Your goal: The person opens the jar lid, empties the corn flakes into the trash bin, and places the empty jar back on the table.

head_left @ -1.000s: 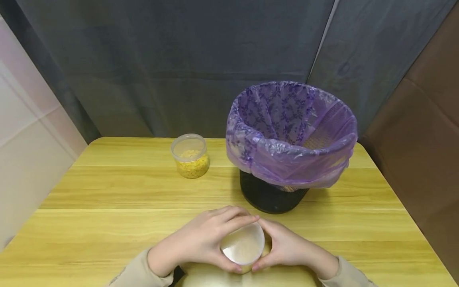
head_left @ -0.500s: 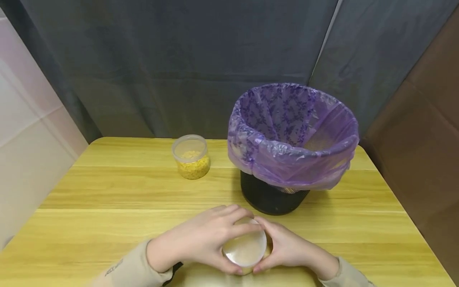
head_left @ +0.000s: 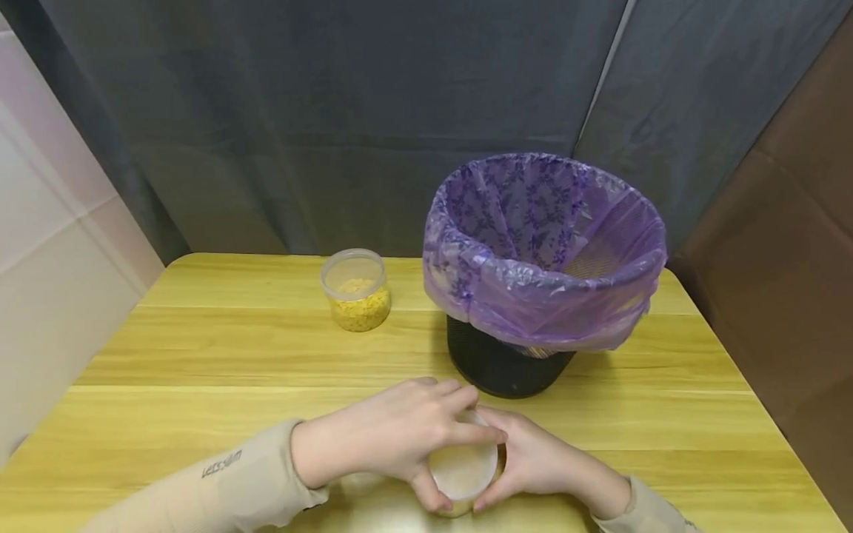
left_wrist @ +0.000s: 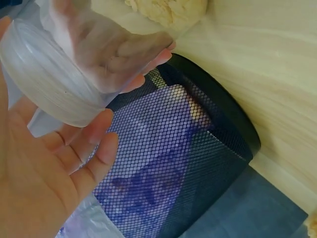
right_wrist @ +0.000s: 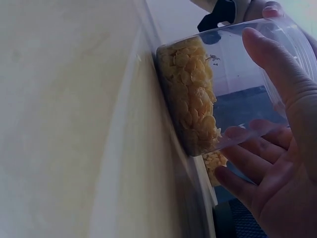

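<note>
A clear plastic jar stands on the table close to me, with yellow flakes filling its lower part. Its pale round lid is on top. From above, my left hand grips the lid's edge, thumb at the near side and fingers across the far side. My right hand holds the jar's body from the right; the right wrist view shows the thumb on one side and the fingers on the other. In the left wrist view the lid's ridged rim lies within the left hand's curve.
A lidless clear jar, partly filled with yellow flakes, stands further back on the wooden table. Right of it is a black mesh wastebasket lined with a purple bag. A dark curtain hangs behind the table.
My left hand has turned clockwise over the lid, its fingertips shifting right and towards me while the forearm swung round. My right hand stays nearly still on the jar.
</note>
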`<act>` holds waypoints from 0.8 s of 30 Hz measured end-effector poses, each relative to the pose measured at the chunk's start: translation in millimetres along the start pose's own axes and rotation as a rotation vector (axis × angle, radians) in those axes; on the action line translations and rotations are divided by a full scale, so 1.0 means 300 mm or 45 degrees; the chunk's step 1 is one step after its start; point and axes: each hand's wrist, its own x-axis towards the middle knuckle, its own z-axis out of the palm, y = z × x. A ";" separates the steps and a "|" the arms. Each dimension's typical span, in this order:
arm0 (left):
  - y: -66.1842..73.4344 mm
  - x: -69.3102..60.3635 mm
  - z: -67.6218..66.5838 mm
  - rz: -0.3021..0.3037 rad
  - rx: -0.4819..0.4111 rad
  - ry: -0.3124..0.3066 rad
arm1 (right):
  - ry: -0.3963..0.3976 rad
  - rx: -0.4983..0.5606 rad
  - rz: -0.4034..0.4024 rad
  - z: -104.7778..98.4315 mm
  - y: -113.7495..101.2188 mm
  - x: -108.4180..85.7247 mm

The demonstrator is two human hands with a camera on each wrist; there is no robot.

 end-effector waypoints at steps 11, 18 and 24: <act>0.007 0.025 0.008 0.034 0.098 0.023 | 0.021 -0.043 0.019 0.003 0.006 -0.004; 0.008 0.025 0.015 0.044 0.071 0.036 | 0.050 -0.050 0.041 0.011 0.001 -0.009; 0.009 0.028 0.018 0.042 0.061 0.043 | 0.063 -0.048 0.032 0.013 -0.003 -0.011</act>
